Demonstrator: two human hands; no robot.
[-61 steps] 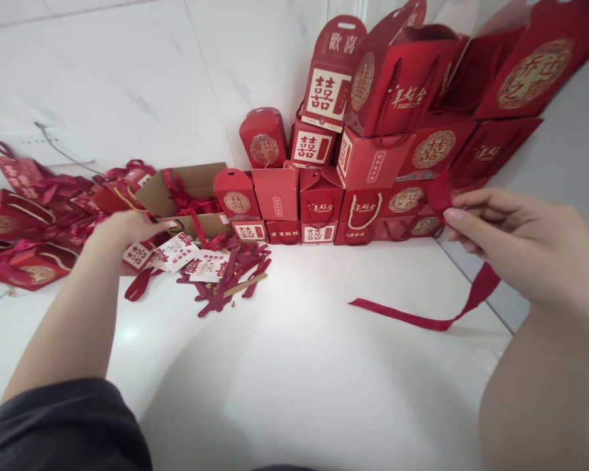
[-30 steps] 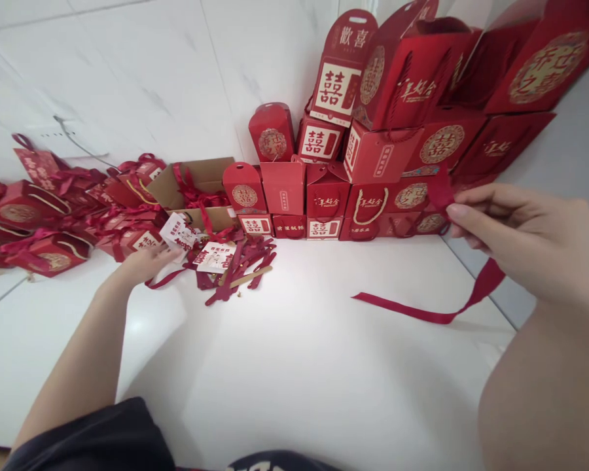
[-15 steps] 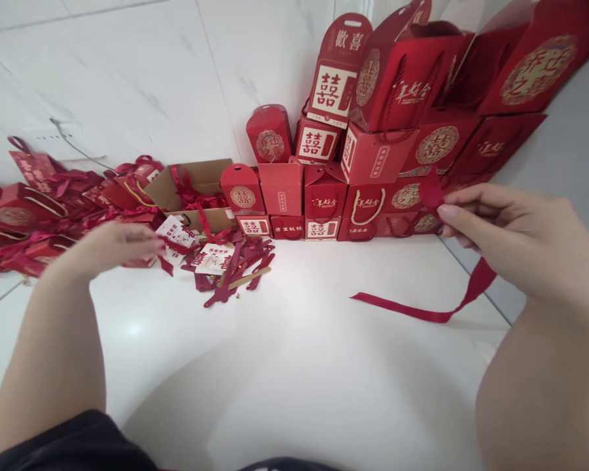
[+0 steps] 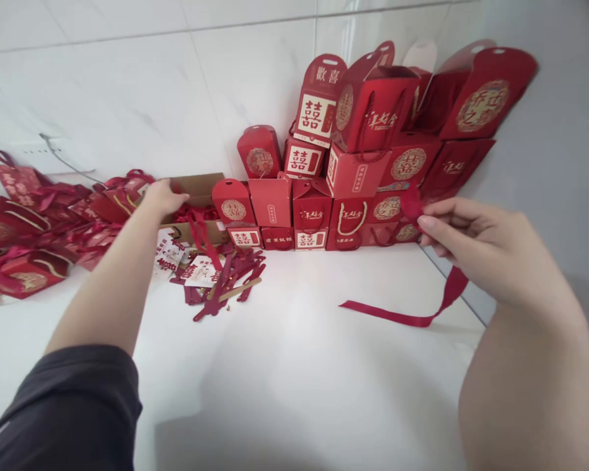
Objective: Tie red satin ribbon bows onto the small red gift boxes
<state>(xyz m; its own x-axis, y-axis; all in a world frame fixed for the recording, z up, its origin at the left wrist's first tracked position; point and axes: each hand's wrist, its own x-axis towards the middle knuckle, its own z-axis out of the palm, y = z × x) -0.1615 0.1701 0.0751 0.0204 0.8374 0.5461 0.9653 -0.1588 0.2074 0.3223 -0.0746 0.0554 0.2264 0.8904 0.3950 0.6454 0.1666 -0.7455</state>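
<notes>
My left hand is over the left end of an open cardboard box that holds red ribbons. Its thumb stands out from the hand, nothing shows in its grip, and the other fingers are partly hidden. On the right, my right hand is closed, pinching a dark red ribbon between thumb and fingers. A short bunched part of the ribbon sticks out past the fingertips; the long tail hangs below the hand and lies curved on the white table.
Red gift boxes are stacked against the wall at the centre and right. Ribboned red boxes crowd the left side. White printed cards and dark red strips lie in a pile before the cardboard box.
My left hand has moved up and away from the white cards to the cardboard box. The right hand keeps its pinch on the ribbon. The view has shifted.
</notes>
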